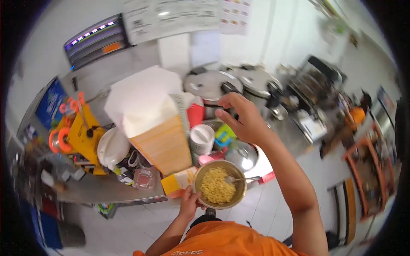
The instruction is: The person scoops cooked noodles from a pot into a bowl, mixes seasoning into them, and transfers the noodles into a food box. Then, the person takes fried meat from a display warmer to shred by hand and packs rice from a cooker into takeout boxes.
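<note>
My left hand (188, 202) grips the left rim of a round metal bowl (241, 187). Yellow instant noodles (217, 186) fill it, and a metal utensil (232, 179) rests in them, its head partly buried. My right hand (247, 116) is raised over the counter with thumb and fingers apart and nothing visible between them. Behind that hand are two large steel pots with lids: one lid (209, 85) at left and another lid (258, 81) at right, both with black handles. A steel lid (243, 157) lies just beyond the bowl.
A tall stack of yellow-and-white paper sheets (162, 143) stands beside a white round container (202, 138). Farther left are a yellow stand with orange tape rolls (87, 134) and a clear plastic box (144, 178). An orange-framed rack (367, 170) stands at right.
</note>
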`<state>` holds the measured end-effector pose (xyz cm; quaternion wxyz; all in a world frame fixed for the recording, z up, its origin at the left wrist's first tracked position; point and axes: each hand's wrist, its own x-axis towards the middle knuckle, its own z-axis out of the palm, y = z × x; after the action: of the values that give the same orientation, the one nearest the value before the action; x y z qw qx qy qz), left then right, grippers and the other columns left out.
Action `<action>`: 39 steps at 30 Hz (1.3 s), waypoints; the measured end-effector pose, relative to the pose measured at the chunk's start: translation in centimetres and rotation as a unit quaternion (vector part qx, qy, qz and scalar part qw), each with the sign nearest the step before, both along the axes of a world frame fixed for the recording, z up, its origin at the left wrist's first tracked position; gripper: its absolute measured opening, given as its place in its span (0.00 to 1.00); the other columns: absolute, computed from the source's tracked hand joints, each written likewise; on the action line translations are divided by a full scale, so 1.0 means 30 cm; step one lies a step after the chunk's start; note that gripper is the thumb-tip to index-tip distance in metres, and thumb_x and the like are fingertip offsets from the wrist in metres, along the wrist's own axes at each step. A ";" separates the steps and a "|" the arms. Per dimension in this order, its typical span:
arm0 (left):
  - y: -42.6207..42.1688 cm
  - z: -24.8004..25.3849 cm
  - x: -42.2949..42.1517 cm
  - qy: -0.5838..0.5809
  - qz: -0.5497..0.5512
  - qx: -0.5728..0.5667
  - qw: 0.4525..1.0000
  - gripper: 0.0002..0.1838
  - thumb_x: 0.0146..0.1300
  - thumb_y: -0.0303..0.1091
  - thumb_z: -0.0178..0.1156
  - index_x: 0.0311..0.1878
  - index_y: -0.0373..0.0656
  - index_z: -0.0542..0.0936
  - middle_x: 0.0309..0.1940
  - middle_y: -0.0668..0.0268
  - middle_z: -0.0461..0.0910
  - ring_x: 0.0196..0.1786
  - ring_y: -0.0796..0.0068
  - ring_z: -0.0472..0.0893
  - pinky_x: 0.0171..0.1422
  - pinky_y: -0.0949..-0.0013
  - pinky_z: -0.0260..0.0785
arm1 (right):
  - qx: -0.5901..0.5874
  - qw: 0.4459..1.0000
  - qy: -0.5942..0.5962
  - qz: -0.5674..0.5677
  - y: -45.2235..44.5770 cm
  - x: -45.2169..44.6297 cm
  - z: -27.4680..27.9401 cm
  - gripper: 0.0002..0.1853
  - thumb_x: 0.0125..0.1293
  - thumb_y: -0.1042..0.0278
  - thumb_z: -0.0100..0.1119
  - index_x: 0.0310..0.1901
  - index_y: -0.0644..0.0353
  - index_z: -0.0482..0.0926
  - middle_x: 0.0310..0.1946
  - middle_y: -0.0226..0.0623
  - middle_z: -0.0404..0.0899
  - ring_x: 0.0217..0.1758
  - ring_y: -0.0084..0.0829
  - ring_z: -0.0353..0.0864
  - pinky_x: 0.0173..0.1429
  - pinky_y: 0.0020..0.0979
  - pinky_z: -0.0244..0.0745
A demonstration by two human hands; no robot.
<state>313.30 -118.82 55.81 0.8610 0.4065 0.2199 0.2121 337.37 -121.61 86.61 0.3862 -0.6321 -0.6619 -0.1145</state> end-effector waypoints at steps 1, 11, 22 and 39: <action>0.034 0.029 0.032 -0.011 0.027 -0.009 1.000 0.13 0.71 0.29 0.52 0.56 0.44 0.69 0.42 0.59 0.82 0.29 0.69 0.83 0.20 0.68 0.74 | -0.034 0.998 0.044 0.028 0.077 -0.005 0.026 0.15 0.65 0.59 0.66 0.44 0.63 0.78 0.42 0.48 0.80 0.47 0.48 0.81 0.50 0.42 0.75; 0.075 0.117 0.262 -0.008 0.042 -0.019 0.999 0.10 0.70 0.26 0.55 0.53 0.43 0.71 0.42 0.64 0.82 0.34 0.75 0.84 0.28 0.70 0.80 | 0.179 0.944 -0.234 0.148 0.619 -0.020 0.081 0.15 0.61 0.55 0.69 0.36 0.60 0.82 0.55 0.42 0.79 0.65 0.47 0.72 0.66 0.47 0.66; 0.089 0.192 0.294 0.061 0.080 -0.004 0.995 0.22 0.64 0.25 0.53 0.61 0.45 0.68 0.45 0.59 0.79 0.36 0.66 0.83 0.23 0.66 0.76 | -0.081 0.962 -0.227 0.127 0.647 -0.094 0.171 0.35 0.63 0.31 0.53 0.26 0.61 0.86 0.26 0.50 0.84 0.37 0.51 0.85 0.45 0.47 0.79; 0.073 0.184 0.357 0.017 0.106 -0.019 0.994 0.16 0.64 0.26 0.53 0.54 0.46 0.67 0.37 0.61 0.79 0.22 0.70 0.78 0.17 0.68 0.69 | 0.095 0.958 -0.260 0.070 0.792 -0.174 0.206 0.33 0.46 0.18 0.56 0.21 0.44 0.86 0.20 0.28 0.82 0.29 0.32 0.82 0.36 0.36 0.65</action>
<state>324.00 -116.63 61.34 0.8374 0.3676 0.2808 0.2912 332.15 -97.86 92.78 0.2663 -0.4928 -0.7683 -0.3097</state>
